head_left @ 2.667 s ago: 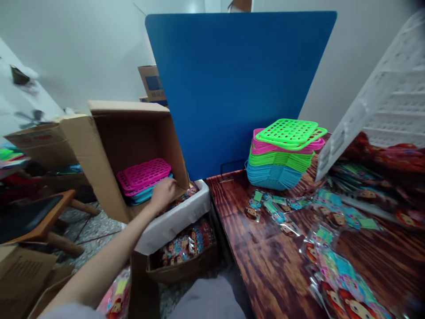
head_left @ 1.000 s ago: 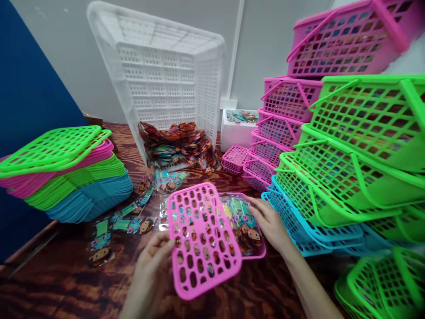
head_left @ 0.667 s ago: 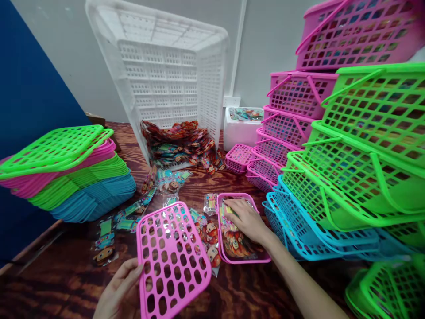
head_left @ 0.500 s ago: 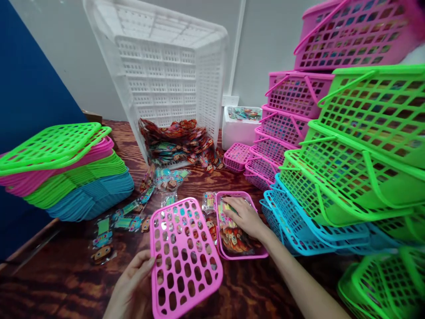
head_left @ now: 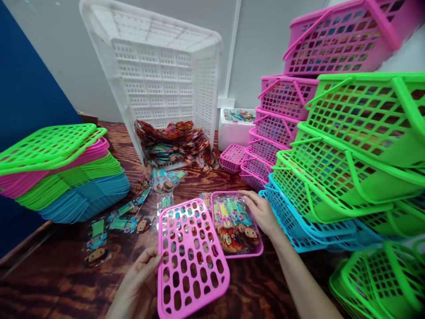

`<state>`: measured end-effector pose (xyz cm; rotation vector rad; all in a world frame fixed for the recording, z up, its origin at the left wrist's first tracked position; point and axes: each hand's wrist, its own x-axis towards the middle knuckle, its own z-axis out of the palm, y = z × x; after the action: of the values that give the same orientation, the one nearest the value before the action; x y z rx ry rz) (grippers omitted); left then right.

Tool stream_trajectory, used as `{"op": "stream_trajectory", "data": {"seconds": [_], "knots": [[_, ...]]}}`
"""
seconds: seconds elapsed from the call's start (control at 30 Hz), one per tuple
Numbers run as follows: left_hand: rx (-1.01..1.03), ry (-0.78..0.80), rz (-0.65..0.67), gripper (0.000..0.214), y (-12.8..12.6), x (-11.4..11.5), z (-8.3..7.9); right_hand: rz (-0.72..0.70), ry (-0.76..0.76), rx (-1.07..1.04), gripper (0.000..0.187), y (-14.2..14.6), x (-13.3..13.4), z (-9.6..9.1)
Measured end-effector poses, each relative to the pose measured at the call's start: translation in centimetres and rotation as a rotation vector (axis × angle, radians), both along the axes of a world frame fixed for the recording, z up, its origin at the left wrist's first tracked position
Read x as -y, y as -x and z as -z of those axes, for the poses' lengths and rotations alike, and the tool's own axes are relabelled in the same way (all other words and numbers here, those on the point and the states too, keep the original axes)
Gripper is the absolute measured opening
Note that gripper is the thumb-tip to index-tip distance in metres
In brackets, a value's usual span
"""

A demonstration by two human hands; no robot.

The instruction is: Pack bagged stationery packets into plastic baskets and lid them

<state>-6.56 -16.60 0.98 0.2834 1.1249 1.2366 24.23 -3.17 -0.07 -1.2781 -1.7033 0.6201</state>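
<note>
My left hand point(head_left: 139, 283) grips the left edge of a pink perforated lid point(head_left: 191, 259) and holds it just above the wooden table point(head_left: 59, 283). Right of the lid sits a small pink basket point(head_left: 257, 248) packed with cartoon sticker packets point(head_left: 234, 221). My right hand point(head_left: 262, 212) rests on the basket's far right rim, fingers curled against it. Loose sticker packets point(head_left: 126, 219) lie scattered to the left.
A stack of green, pink and blue lids point(head_left: 63, 173) stands at the left by a blue panel point(head_left: 23, 88). A tipped white crate point(head_left: 162, 84) spills packets at the back. Stacked pink point(head_left: 285, 115), green point(head_left: 358, 146) and blue baskets point(head_left: 305, 226) fill the right. A white foam box point(head_left: 234, 126) sits behind.
My left hand brought the pink lid from the box on the left to the table. The right hand slid from the packets inside the basket to its right rim.
</note>
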Motion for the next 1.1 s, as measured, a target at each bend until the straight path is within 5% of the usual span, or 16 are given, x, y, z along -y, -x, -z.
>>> {"op": "stream_trajectory", "data": {"seconds": [0.17,0.43,0.77,0.97,1.1], "knots": [[0.025,-0.120,0.113,0.036,-1.4,-2.4,0.0,0.164,-0.052,0.137,0.029,-1.0,1.6,0.8],[0.032,-0.169,0.182,0.037,-3.8,-4.6,0.0,0.088,-0.016,0.260,0.033,0.8,3.0,2.9],[0.031,-0.218,0.188,0.036,-6.7,-6.0,-0.2,0.042,0.208,-0.120,0.044,0.1,3.6,4.5],[-0.017,-0.247,0.218,0.039,-7.6,-7.8,0.0,0.144,0.217,-0.543,0.047,-0.7,3.6,3.1],[-0.096,-0.294,0.310,0.038,-8.9,-9.1,0.2,0.153,0.292,-0.564,0.055,-1.3,3.0,2.1]]}}
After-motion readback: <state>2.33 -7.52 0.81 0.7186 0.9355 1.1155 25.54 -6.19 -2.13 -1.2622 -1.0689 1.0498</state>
